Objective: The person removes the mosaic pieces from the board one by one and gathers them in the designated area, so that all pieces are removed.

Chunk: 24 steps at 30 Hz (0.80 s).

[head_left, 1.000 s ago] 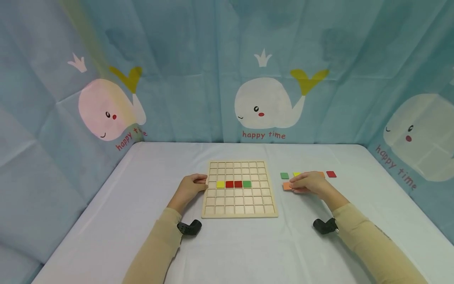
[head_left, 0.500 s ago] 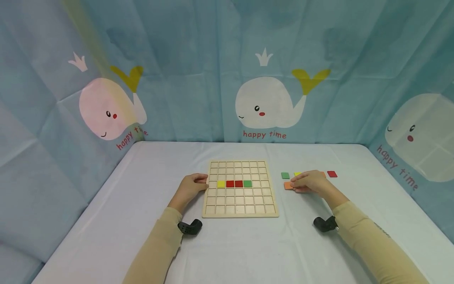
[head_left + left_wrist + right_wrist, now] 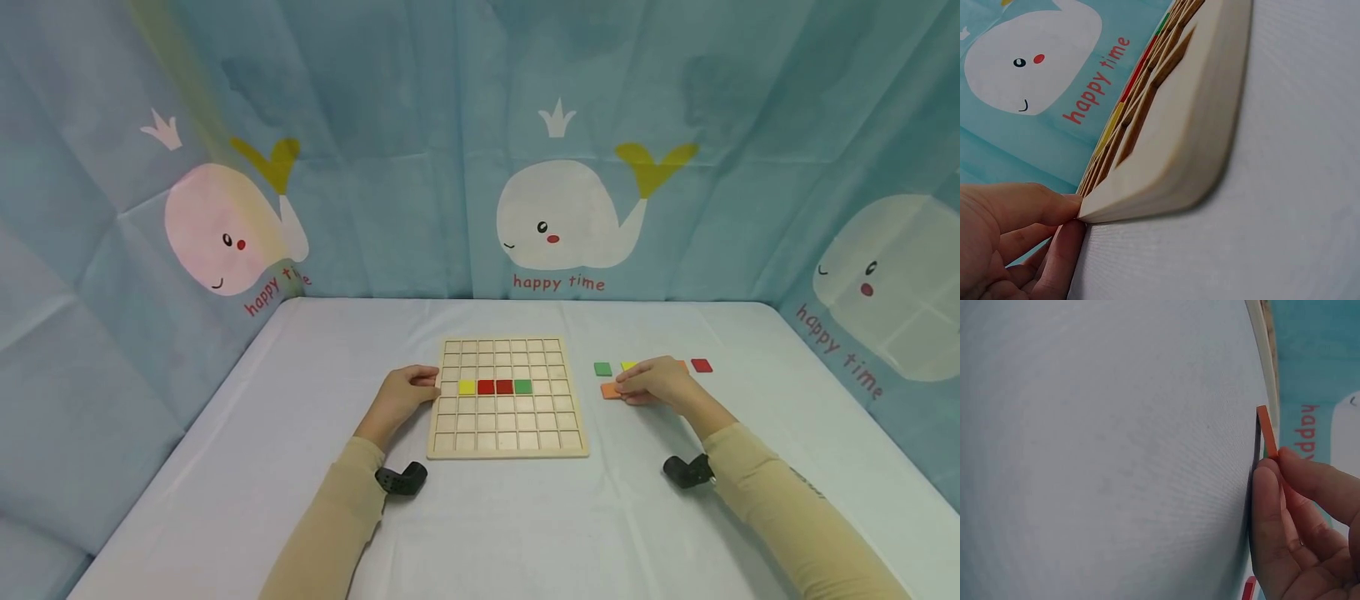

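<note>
A pale wooden grid board (image 3: 487,422) lies on the table in the head view. One row bears a yellow tile (image 3: 467,387), two red tiles (image 3: 495,387) and a green tile (image 3: 522,387). My left hand (image 3: 401,400) holds the board's left edge; in the left wrist view its thumb (image 3: 1054,206) and fingers meet at that edge. To the right of the board, my right hand (image 3: 656,382) pinches an orange tile (image 3: 1267,431) between thumb and fingers. That tile is tilted, one edge raised, its near part covered by the fingertips.
Behind the right hand lie loose tiles: a green tile (image 3: 603,369), a partly hidden yellow tile (image 3: 628,366), another orange tile (image 3: 682,365) and a red tile (image 3: 701,365). A white cloth covers the table (image 3: 510,533). A blue whale-print curtain (image 3: 390,208) surrounds its back and sides.
The head view has shifted very slightly. Both hands stay where they were, the left at the board's edge, the right with the orange tile.
</note>
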Each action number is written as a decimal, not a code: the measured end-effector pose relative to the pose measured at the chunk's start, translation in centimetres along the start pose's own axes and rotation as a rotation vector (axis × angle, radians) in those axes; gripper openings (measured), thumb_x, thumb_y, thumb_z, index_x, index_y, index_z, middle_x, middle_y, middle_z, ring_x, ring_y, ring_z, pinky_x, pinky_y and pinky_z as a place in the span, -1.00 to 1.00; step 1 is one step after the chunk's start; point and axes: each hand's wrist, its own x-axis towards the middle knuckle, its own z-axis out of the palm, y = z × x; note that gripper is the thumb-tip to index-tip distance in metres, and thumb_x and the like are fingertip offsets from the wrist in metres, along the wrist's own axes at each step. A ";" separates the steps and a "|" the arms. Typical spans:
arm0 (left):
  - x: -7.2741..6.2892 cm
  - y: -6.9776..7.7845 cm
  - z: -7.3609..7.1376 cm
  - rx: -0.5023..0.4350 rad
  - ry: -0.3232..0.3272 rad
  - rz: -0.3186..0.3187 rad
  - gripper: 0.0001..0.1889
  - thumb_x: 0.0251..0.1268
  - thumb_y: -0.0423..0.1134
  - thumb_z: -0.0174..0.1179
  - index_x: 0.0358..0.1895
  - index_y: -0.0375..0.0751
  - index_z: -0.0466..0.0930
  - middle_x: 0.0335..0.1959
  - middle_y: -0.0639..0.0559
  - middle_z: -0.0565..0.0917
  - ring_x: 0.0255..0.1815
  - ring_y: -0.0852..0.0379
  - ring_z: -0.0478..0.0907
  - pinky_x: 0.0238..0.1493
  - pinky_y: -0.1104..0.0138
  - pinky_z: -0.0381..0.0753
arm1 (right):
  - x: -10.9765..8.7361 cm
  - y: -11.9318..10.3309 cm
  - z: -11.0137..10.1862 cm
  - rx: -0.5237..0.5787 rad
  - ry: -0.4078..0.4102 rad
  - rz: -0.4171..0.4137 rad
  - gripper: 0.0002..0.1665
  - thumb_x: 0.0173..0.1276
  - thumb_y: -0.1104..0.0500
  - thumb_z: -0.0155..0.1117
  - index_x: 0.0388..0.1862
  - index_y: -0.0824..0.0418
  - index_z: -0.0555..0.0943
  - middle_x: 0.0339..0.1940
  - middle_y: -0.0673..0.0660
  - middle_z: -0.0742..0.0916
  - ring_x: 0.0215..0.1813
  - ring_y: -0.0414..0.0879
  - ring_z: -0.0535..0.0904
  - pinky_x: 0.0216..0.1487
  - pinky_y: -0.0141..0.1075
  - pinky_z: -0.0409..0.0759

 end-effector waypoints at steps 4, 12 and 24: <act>0.1 0.0 0.0 0.009 -0.002 0.000 -0.55 0.24 -0.39 0.31 0.23 -0.27 0.58 0.04 -0.18 0.68 0.07 -0.02 0.61 0.13 0.17 0.58 | 0.1 0.0 0.0 -0.008 0.010 0.005 -0.59 0.21 0.25 0.48 0.01 0.42 0.66 -0.43 0.02 0.77 -0.42 -0.24 0.70 -0.28 -0.39 0.71; 0.0 0.0 0.0 0.006 -0.002 -0.008 -0.56 0.24 -0.38 0.31 0.22 -0.25 0.59 -0.01 -0.15 0.68 0.03 -0.01 0.61 0.12 0.17 0.56 | -0.4 -0.4 -0.1 -0.017 0.023 -0.006 -0.54 0.23 0.19 0.47 0.06 0.40 0.65 -0.44 -0.01 0.77 -0.43 -0.26 0.70 -0.27 -0.42 0.69; 0.1 -0.1 -0.1 0.001 -0.004 0.002 -0.55 0.25 -0.38 0.30 0.23 -0.27 0.57 0.03 -0.19 0.67 0.06 -0.02 0.61 0.12 0.18 0.58 | -1.7 -2.8 3.0 -0.026 -0.001 -0.153 -0.59 0.32 0.14 0.39 0.06 0.37 0.67 -0.29 0.05 0.82 -0.36 -0.25 0.72 -0.17 -0.36 0.70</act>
